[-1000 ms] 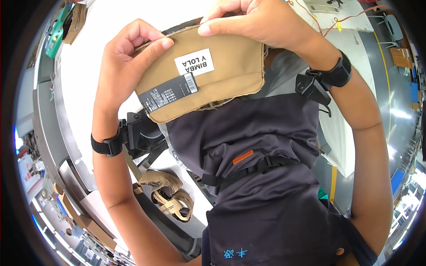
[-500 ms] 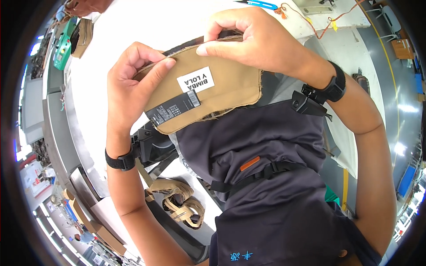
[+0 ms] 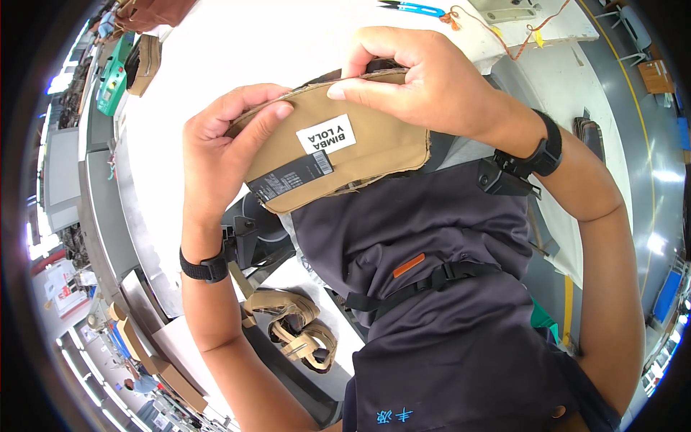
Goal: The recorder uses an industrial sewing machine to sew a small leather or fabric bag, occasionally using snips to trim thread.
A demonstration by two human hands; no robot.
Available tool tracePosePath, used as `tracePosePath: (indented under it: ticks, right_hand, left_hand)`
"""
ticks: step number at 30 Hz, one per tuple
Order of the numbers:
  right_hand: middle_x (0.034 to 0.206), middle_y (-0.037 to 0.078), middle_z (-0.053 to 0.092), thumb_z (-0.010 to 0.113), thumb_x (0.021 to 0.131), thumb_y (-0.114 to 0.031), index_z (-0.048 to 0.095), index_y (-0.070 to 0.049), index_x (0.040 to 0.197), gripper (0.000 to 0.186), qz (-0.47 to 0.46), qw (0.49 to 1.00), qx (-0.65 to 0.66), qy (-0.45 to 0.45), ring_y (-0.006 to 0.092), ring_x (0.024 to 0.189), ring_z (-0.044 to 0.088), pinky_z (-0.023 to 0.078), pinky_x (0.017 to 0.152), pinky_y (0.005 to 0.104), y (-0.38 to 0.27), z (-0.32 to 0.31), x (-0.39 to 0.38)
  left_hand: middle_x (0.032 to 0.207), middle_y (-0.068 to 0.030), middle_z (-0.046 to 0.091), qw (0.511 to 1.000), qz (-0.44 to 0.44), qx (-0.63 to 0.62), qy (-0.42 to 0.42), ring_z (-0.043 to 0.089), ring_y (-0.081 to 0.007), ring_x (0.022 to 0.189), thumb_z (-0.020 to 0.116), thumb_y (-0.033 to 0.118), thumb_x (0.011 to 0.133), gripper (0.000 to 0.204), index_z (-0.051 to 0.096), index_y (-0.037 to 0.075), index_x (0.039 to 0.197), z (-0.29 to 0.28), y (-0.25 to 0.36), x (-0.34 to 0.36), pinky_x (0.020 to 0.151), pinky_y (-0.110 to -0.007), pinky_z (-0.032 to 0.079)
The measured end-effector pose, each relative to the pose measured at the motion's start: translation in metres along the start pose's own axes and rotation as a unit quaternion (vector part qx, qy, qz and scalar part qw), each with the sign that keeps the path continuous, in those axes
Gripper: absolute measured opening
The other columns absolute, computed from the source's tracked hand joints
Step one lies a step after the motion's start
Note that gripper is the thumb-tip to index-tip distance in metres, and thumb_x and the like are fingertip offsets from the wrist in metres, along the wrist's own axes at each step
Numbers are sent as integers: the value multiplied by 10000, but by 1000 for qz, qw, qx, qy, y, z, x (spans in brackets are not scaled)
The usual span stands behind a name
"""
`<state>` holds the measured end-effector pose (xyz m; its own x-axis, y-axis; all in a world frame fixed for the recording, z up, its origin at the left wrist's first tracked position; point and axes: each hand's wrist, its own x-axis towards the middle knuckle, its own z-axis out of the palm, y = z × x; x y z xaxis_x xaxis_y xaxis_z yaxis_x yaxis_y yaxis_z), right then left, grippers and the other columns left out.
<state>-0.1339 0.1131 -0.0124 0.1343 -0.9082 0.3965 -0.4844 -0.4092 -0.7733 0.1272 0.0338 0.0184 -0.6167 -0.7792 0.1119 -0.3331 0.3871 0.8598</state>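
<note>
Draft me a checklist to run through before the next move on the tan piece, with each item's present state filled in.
1. Left hand pinching the tan fabric piece at its upper edge: ok.
2. Right hand pinching that same edge: ok.
3. White label uncovered by fingers: ok.
4. Lower edge free of fraying: not ok, it looks ragged.
5. Blue tool clear of both hands: ok, on the white table.
6. Far side undamaged: cannot tell, mostly hidden.

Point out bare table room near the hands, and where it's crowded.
Widest free patch: white tabletop beyond the left hand, bordered by the tan pouch at left, right hand and blue snips at right. Crowded: upper right, with snips, cord, metal plate; between the hands, pinching a tan fabric piece.
</note>
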Motion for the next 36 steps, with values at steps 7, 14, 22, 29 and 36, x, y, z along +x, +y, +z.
tracePosePath:
  ticks: [7, 14, 22, 29, 36]
  right_hand:
    - [831, 0, 627, 816, 964, -167, 631, -43, 919, 228, 11, 1000, 12, 14, 89, 791, 589, 503, 741, 270, -8, -9, 3]
    - [837, 3, 621, 789, 990, -152, 607, -36, 948, 220, 8, 996, 66, 57, 76, 795, 582, 504, 736, 265, -7, -8, -2]
    - [667, -2, 521, 730, 1034, -239, 670, 38, 865, 331, 138, 985, 62, -81, 69, 646, 462, 414, 593, 290, 3, -23, 2]
    - [692, -12, 631, 724, 1033, -214, 783, 32, 953, 265, 152, 981, 107, -52, 38, 657, 512, 422, 594, 266, 27, -23, 31]
    - [971, 50, 801, 702, 1045, -194, 805, 42, 1101, 263, 210, 937, 276, 36, 70, 869, 716, 564, 773, 239, 36, -23, 62]
  left_hand:
    - [1003, -26, 802, 998, 28, 51, -1, 717, -82, 909, 790, 50, 970, 167, 814, 30, 1135, -3, 20, 7, 822, -245, 570]
    - [977, -40, 805, 993, 63, 100, -19, 730, -93, 890, 788, 30, 958, 154, 811, 29, 1110, -3, 37, 20, 812, -252, 573]
    - [955, -38, 801, 986, 61, 113, -106, 719, -89, 864, 793, 48, 958, 123, 803, 23, 1079, -12, 28, 49, 799, -254, 573]
    - [961, -73, 796, 959, -8, 222, -174, 702, -101, 843, 869, 307, 893, 371, 793, -13, 1066, -36, 6, 134, 811, -263, 557]
    - [1035, -37, 772, 976, -9, 135, -170, 713, -149, 983, 862, 126, 864, 274, 771, 39, 1108, -48, 23, 198, 915, -298, 547]
